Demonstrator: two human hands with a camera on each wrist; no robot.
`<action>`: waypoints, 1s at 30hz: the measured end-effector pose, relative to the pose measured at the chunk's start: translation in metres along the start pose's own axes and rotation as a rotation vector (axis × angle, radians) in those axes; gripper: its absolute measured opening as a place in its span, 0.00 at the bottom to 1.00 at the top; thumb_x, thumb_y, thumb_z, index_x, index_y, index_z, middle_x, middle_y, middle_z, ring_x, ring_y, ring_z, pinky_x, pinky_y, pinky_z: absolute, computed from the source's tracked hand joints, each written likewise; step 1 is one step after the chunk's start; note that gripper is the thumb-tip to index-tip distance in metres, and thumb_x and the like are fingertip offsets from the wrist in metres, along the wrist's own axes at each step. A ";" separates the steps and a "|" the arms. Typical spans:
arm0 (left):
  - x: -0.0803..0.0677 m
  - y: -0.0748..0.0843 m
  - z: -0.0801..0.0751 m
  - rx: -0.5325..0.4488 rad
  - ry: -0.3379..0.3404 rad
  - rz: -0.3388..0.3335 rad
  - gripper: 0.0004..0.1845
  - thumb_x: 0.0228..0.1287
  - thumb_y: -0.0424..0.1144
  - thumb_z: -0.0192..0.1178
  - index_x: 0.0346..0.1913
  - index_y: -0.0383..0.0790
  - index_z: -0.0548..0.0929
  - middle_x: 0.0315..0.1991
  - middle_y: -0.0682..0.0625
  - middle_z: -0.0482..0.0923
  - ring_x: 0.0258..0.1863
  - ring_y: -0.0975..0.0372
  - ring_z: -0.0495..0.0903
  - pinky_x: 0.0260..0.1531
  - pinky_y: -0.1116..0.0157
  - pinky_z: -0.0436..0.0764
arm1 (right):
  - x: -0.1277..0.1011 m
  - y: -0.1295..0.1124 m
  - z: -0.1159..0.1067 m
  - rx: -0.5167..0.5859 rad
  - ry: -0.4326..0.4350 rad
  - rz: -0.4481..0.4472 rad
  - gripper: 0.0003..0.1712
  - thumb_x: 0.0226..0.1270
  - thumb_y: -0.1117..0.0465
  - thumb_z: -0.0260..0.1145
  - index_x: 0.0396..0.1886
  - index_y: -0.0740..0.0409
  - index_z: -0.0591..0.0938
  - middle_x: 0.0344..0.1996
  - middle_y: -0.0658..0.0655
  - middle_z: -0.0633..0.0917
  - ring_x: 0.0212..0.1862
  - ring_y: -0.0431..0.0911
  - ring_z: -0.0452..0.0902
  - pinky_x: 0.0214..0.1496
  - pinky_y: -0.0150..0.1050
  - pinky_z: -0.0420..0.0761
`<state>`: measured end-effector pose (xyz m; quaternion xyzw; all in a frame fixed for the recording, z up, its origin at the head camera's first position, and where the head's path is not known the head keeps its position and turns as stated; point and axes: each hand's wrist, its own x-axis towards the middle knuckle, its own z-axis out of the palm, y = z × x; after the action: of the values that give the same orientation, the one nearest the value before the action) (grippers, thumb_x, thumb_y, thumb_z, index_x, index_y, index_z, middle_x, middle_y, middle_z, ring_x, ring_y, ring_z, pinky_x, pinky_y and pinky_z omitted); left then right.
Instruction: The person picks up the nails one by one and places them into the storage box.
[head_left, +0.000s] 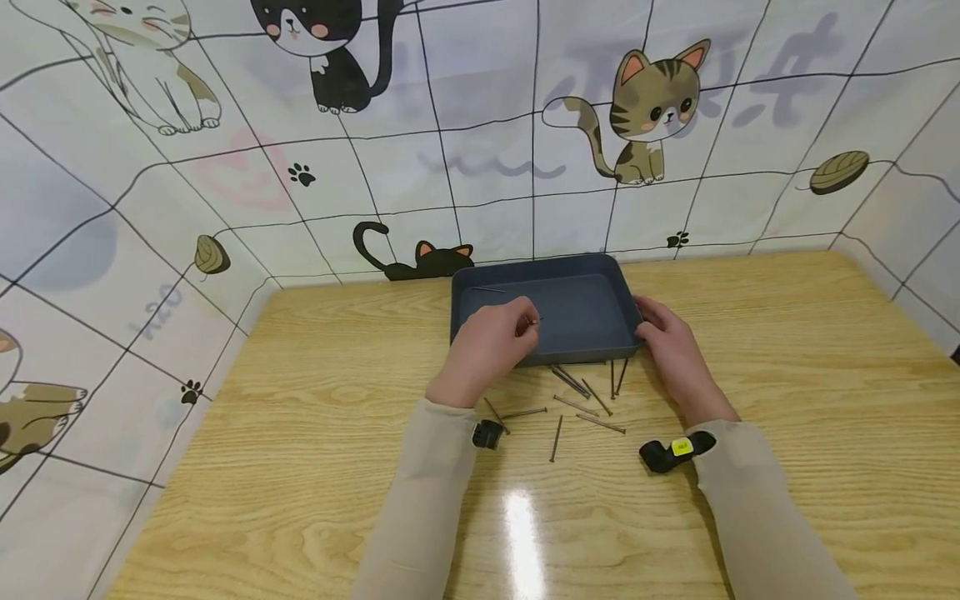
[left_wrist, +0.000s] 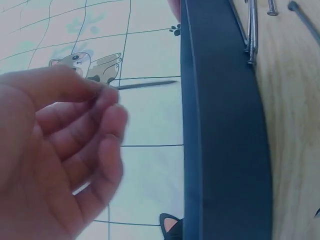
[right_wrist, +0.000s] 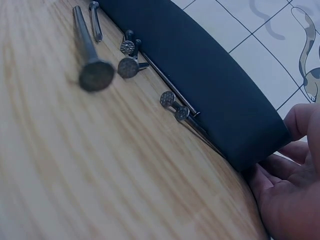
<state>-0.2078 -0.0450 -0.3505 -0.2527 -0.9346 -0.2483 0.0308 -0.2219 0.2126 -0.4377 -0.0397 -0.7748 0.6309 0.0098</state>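
Note:
A nail point(left_wrist: 147, 85) is pinched between the thumb and fingertips of my left hand point(head_left: 491, 337), its pointed end sticking out. That hand is over the near left part of a dark blue-grey tray point(head_left: 588, 312). Inside the tray, toward its back left, lies another nail point(head_left: 489, 290). My right hand point(head_left: 678, 357) grips the tray at its near right corner, with the thumb at the rim and the fingers point(right_wrist: 292, 162) around the side. Several loose nails point(head_left: 557, 439) are scattered on the table in front of the tray, some right against its front wall.
The wooden table point(head_left: 337, 467) runs up to a white backdrop point(head_left: 487, 167) with cat drawings and grid lines behind the tray and on the left. Small black cameras are strapped to both wrists. A bright glare streak lies on the near tabletop.

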 end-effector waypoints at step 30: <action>0.011 -0.031 0.028 0.031 -0.001 -0.255 0.16 0.65 0.45 0.51 0.52 0.44 0.78 0.53 0.49 0.72 0.45 0.59 0.74 0.38 0.63 0.75 | -0.001 -0.001 0.001 -0.012 0.005 -0.009 0.29 0.67 0.64 0.45 0.68 0.53 0.57 0.65 0.55 0.60 0.64 0.47 0.57 0.59 0.45 0.61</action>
<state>-0.2311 -0.0498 -0.3870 -0.1314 -0.9630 -0.2354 0.0023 -0.2206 0.2113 -0.4369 -0.0379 -0.7787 0.6261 0.0143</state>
